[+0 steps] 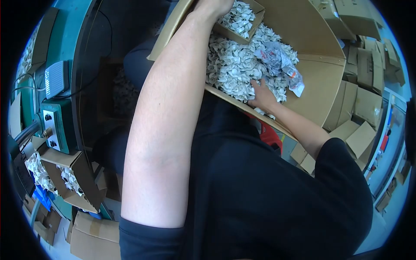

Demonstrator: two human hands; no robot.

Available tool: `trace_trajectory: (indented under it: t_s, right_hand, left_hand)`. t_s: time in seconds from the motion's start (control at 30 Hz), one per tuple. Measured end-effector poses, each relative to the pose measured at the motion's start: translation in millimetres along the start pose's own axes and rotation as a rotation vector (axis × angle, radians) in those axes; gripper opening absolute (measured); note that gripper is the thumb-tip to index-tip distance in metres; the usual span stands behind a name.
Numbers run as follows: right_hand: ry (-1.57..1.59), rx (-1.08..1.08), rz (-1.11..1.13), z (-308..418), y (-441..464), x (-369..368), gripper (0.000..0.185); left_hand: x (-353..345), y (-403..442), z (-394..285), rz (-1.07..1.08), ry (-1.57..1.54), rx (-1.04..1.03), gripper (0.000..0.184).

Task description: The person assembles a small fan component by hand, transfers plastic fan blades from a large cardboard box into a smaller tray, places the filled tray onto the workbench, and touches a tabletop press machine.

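A large cardboard carton (318, 76) lies tilted in front of me, with a deep heap of small white curled parts (236, 65) inside. At the top edge of the view my left hand (215, 6) is against the side of a small cardboard box (232, 34), which holds more of these parts and rests in the carton. The frame cuts off its fingers, so its grip does not show. My right hand (262, 96) reaches over the carton's near wall into the heap, fingers apart among the parts. Beyond it lies a crumpled clear plastic bag (277, 60) with printing.
Left stands a green machine (60, 125) with a grey pedal-like block (56, 79) and cables. An open carton of white parts (71, 180) sits below it. Cardboard boxes (368, 99) are stacked at the right, and a closed carton (93, 236) is at lower left.
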State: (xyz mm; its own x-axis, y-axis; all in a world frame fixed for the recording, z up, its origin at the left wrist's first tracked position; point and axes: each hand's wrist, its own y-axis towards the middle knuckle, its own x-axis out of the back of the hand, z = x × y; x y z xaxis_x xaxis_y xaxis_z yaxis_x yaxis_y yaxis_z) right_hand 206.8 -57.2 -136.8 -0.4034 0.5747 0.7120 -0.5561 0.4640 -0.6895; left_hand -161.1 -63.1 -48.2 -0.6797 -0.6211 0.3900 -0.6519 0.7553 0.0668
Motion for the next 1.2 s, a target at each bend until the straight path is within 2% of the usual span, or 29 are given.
trace_trajectory:
  t_s: [0.33,0.43,0.57,0.87,1.03,1.1,1.2]
  right_hand:
    - [0.005,-0.012,-0.114,-6,10,-22,0.096]
    - [0.024,-0.008,-0.117,-4,6,-18,0.093]
    - [0.038,0.002,-0.108,-3,2,-11,0.089]
    - [0.05,0.074,-0.147,-1,-11,7,0.082]
    - [0.1,0.025,-0.158,1,-12,31,0.081]
    - [0.126,-0.005,-0.21,6,-11,47,0.08]
    - [0.163,-0.009,-0.294,6,-6,73,0.08]
  left_hand:
    - [-4,-2,2,0.018,0.003,-0.023,0.061]
    - [1,-1,-6,0.082,-0.065,0.037,0.061]
    - [-7,1,-1,-0.002,-0.037,0.003,0.061]
    - [-7,3,-2,0.034,-0.032,0.034,0.061]
    - [-5,6,-2,0.031,-0.08,-0.083,0.061]
    - [-1,7,-7,-0.011,-0.019,-0.192,0.061]
    - [5,1,-17,-0.024,-0.025,-0.211,0.06]
